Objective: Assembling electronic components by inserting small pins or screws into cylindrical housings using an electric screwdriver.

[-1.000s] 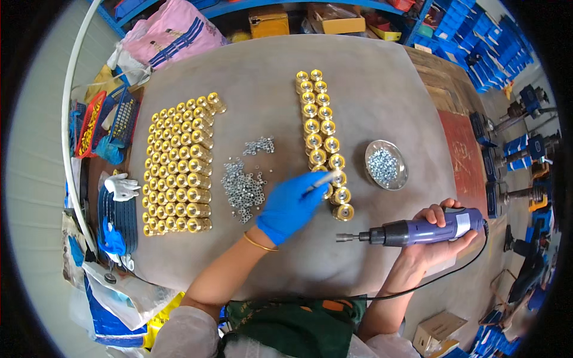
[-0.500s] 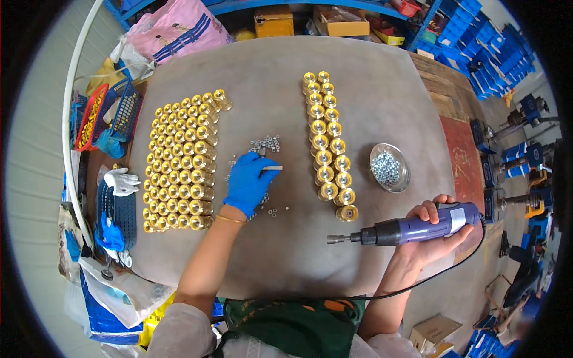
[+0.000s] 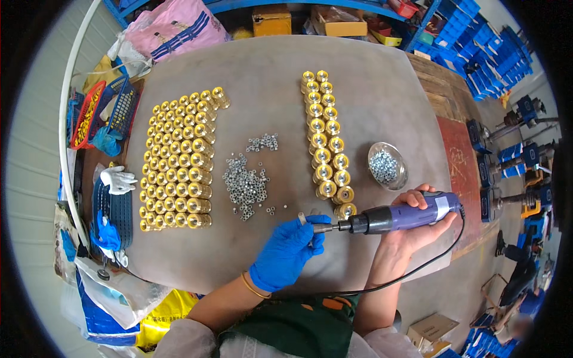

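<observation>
My left hand (image 3: 285,250), in a blue glove, is closed at the front of a purple corded electric screwdriver (image 3: 397,219). Between its fingers the end of a short pale rod (image 3: 302,219) sticks out, and the fingertips meet the metal socket bit (image 3: 325,228). Bare and wrapped round the tool body, my right hand (image 3: 421,224) keeps it level, bit pointing left. Whether a nut sits in the socket is hidden by the glove. Loose metal nuts (image 3: 246,185) lie in a pile beyond my left hand. A double row of brass-coloured cylindrical parts (image 3: 322,156) stands just beyond the bit.
More brass-coloured parts (image 3: 179,161) stand in a block on the left. A round metal bowl (image 3: 399,179) of small fasteners sits right of the double row. Baskets (image 3: 122,107) and a white glove (image 3: 119,180) lie along the left edge. The tool's black cable (image 3: 412,273) loops near my right forearm.
My left hand has come from the nut pile toward me and right, carrying the pale rod to the socket bit. The screwdriver has shifted slightly left and up.
</observation>
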Demonstrator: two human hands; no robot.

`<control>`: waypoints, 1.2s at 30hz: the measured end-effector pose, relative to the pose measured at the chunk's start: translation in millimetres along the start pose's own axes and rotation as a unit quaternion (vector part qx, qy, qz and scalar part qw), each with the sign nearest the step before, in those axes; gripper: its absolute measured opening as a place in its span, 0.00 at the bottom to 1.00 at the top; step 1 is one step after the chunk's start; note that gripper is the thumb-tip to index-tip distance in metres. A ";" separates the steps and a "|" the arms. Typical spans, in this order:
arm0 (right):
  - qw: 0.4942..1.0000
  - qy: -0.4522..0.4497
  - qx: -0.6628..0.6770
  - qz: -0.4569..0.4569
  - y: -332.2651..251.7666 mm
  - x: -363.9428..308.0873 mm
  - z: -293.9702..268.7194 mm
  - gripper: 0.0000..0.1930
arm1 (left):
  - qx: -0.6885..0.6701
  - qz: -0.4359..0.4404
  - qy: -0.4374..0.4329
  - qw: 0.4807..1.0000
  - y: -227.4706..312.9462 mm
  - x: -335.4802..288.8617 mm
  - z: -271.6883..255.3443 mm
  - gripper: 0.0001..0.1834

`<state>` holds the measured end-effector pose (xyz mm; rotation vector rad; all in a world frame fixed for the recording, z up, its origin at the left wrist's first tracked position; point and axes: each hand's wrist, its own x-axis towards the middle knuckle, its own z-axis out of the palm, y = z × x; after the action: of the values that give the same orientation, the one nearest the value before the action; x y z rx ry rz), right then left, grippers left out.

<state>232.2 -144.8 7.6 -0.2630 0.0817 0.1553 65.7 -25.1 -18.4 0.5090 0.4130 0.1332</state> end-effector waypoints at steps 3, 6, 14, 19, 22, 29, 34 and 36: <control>1.000 0.012 0.021 0.016 3.1 -0.5 -1.9 0.27 | -0.024 -0.033 -0.026 0.999 1.5 -0.9 2.3 0.23; 0.998 0.025 0.041 0.029 5.1 0.8 -5.6 0.27 | -0.024 -0.064 -0.012 0.998 12.0 -1.0 18.2 0.19; 0.997 0.039 0.053 0.033 -7.5 7.8 -18.8 0.28 | 0.698 0.309 0.077 0.642 106.2 51.6 -54.4 0.09; 0.998 0.021 0.047 0.037 -7.5 7.6 -18.9 0.28 | 0.759 0.221 0.128 0.598 118.9 73.4 -92.5 0.11; 0.998 0.023 0.042 0.033 -9.1 8.8 -21.7 0.27 | 0.738 0.242 0.134 0.615 112.9 78.3 -97.7 0.13; 0.999 0.035 0.025 0.032 -6.4 9.6 -23.8 0.27 | 0.811 0.231 0.028 0.538 129.5 93.8 -88.9 0.11; 0.998 0.031 0.026 0.044 -6.7 9.1 -24.3 0.27 | 0.862 0.179 -0.116 0.460 156.8 103.7 -80.9 0.11; 0.998 0.036 0.025 0.044 -6.8 9.3 -24.7 0.27 | 0.850 0.180 -0.108 0.483 160.0 100.3 -80.3 0.11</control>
<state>241.0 -156.6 -15.4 -0.2146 0.1694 0.2314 120.0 171.9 -37.5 2.6281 0.0188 0.0064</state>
